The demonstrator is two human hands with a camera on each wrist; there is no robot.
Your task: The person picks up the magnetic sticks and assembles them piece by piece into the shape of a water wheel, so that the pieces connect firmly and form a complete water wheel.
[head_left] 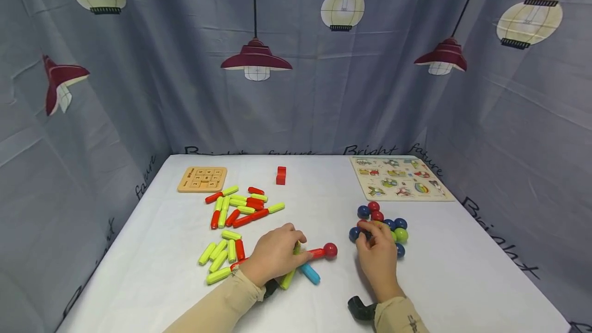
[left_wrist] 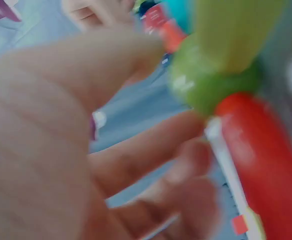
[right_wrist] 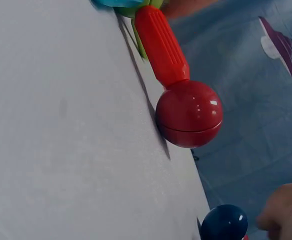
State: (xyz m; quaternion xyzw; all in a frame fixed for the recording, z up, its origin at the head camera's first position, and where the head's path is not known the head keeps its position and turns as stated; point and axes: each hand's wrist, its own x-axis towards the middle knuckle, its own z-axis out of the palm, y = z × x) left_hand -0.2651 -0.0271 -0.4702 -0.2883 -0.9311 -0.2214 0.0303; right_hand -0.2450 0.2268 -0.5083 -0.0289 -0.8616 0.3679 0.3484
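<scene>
My left hand grips a built piece of magnetic-looking rods and balls at its green ball, thumb and fingers around it. From that ball stick out a blue rod, yellow-green rods and red rods. One red rod ends in a dark red ball, close over the table. My right hand is at the cluster of loose balls, its fingers bent over a red ball and dark blue ones. I cannot tell whether its fingertips pinch one.
Several loose yellow-green and red rods lie on the left of the white table. Behind them are a wooden number puzzle and a red block. A picture puzzle board lies at the back right, beyond a green ball.
</scene>
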